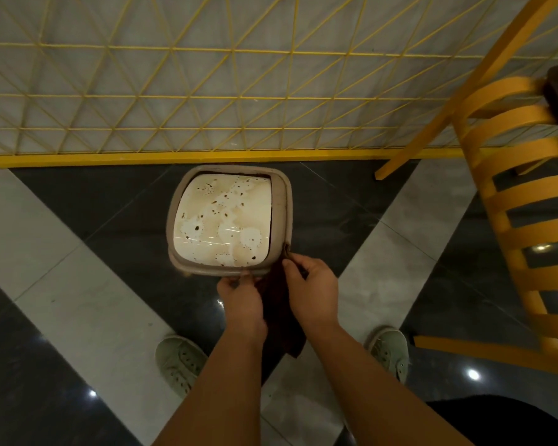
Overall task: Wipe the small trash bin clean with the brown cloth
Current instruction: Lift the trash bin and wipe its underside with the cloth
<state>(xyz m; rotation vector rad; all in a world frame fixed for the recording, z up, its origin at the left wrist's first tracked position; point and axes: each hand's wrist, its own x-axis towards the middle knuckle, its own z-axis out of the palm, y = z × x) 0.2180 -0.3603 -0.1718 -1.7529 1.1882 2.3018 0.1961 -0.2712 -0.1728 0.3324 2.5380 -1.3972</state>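
Two pale shoes are standing on the dark and grey tiled floor. Above them the left hand is curling its fingers on the near rim of the small trash bin, while the right hand is pinching the brown cloth at the bin's near right corner. The bin's stained lid is facing up, a yellow chair standing to its right, a yellow lattice fence just behind.

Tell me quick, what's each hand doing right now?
Left hand: gripping the trash bin rim.
Right hand: pinching the brown cloth at the rim.
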